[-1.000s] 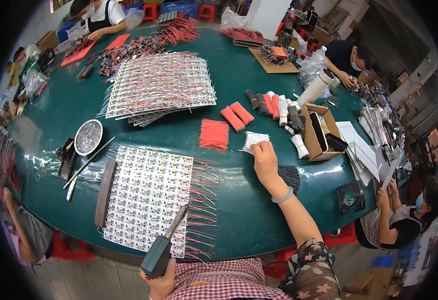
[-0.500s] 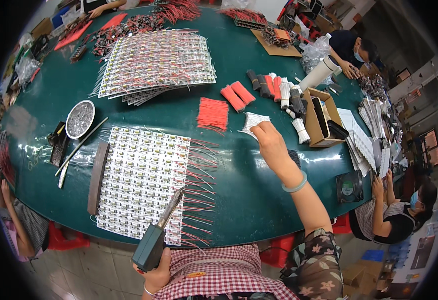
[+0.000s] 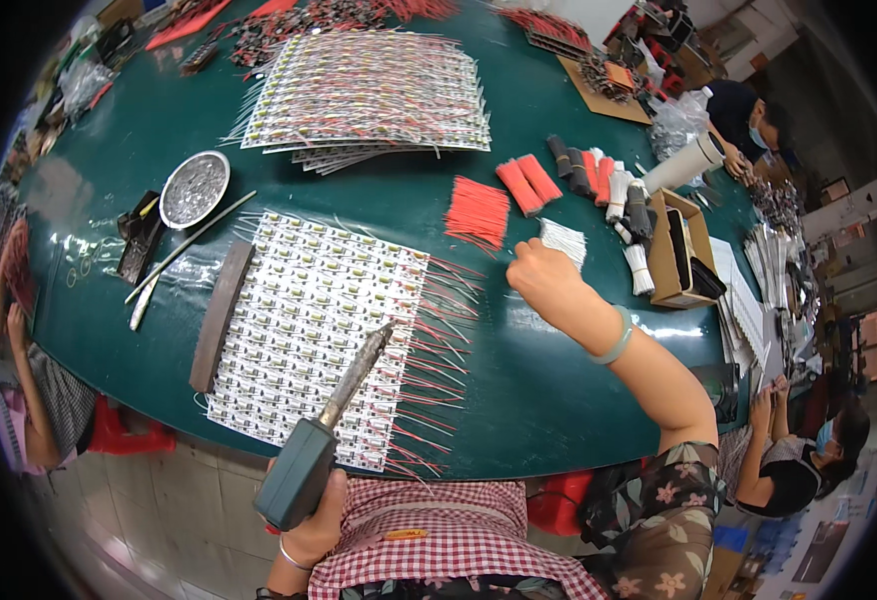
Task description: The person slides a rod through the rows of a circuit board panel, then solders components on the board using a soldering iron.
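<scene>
My left hand (image 3: 317, 528) grips a dark green soldering gun (image 3: 299, 472). Its long metal tip points up and right over a white panel of small circuit boards (image 3: 309, 330). Red and white wires stick out from the panel's right edge. My right hand (image 3: 547, 280) is closed, fingers drawn together, over the table beside a small pile of white wires (image 3: 565, 238); what it pinches, if anything, is hidden. Left of that pile lies a spread of red wires (image 3: 477, 212). A dark bar (image 3: 222, 318) lies along the panel's left edge.
A stack of wired panels (image 3: 369, 95) stands at the back. On the left are a metal bowl (image 3: 195, 190) and a thin stick (image 3: 189, 248). Wire bundles (image 3: 529, 183), a cardboard box (image 3: 674, 285) and a white flask (image 3: 687, 162) are at the right. Other people sit around the table.
My right hand has drawn back from the white wire pile, toward me and slightly left relative to it. The whole view has shifted; the soldering gun stays over the panel.
</scene>
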A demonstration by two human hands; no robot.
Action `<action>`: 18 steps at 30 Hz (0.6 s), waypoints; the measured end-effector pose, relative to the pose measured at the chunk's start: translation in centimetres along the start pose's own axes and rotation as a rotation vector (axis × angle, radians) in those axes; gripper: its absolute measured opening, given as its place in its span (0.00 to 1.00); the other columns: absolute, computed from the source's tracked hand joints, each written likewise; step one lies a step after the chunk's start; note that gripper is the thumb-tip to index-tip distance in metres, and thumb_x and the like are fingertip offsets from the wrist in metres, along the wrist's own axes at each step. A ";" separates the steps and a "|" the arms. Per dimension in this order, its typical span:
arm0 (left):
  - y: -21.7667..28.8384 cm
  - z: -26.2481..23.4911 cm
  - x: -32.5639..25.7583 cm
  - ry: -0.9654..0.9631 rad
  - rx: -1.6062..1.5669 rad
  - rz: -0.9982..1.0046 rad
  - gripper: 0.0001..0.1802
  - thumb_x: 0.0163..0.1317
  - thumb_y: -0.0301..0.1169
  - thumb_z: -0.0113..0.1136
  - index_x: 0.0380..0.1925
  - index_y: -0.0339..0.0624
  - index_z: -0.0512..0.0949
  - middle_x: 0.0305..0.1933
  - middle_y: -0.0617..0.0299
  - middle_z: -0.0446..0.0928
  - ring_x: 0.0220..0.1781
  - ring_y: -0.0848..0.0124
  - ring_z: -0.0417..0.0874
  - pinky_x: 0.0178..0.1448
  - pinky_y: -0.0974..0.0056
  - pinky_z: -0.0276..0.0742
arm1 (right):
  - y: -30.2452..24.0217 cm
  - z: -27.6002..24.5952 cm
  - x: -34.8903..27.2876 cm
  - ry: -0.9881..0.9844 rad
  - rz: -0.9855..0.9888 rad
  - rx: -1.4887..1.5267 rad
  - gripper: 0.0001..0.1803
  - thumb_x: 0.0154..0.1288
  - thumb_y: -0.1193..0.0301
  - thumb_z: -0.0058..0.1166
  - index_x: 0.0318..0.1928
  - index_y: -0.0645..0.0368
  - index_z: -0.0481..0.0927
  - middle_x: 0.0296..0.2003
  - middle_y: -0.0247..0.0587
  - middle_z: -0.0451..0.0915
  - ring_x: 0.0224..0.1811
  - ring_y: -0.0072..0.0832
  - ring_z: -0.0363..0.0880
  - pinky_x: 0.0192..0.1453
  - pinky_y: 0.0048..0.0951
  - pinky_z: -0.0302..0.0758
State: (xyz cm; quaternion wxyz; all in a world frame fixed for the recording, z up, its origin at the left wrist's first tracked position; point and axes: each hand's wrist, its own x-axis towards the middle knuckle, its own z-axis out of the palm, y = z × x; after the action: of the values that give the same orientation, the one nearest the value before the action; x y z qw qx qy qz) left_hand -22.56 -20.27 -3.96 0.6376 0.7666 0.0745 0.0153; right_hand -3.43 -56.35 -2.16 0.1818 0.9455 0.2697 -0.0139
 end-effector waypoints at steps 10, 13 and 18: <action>3.3 -0.5 4.6 0.182 -0.091 0.148 0.22 0.55 0.14 0.58 0.52 0.26 0.74 0.42 0.53 0.78 0.20 0.77 0.71 0.23 0.72 0.66 | -1.3 -1.5 1.2 0.158 0.017 0.041 0.11 0.41 0.78 0.62 0.31 0.59 0.79 0.32 0.39 0.75 0.41 0.35 0.77 0.36 0.29 0.77; 4.6 0.1 5.9 0.233 -0.159 0.129 0.21 0.54 0.15 0.58 0.51 0.26 0.75 0.44 0.51 0.79 0.21 0.77 0.71 0.23 0.73 0.66 | -3.1 -2.1 2.8 0.426 0.084 0.392 0.12 0.45 0.81 0.57 0.35 0.60 0.76 0.33 0.40 0.73 0.41 0.38 0.75 0.39 0.32 0.77; 4.2 1.3 7.8 0.088 -0.096 0.194 0.22 0.54 0.13 0.60 0.51 0.27 0.76 0.44 0.51 0.80 0.22 0.77 0.74 0.23 0.72 0.67 | -6.5 -0.3 6.2 0.648 0.098 0.653 0.16 0.48 0.86 0.53 0.40 0.62 0.79 0.36 0.41 0.76 0.40 0.39 0.75 0.40 0.36 0.76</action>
State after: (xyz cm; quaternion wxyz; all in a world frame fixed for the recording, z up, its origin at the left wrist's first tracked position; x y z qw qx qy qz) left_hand -14.34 -21.24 -0.60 0.6651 0.7375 0.0269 0.1140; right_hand -1.47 -47.97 -4.80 -0.2187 0.9205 0.2493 0.2068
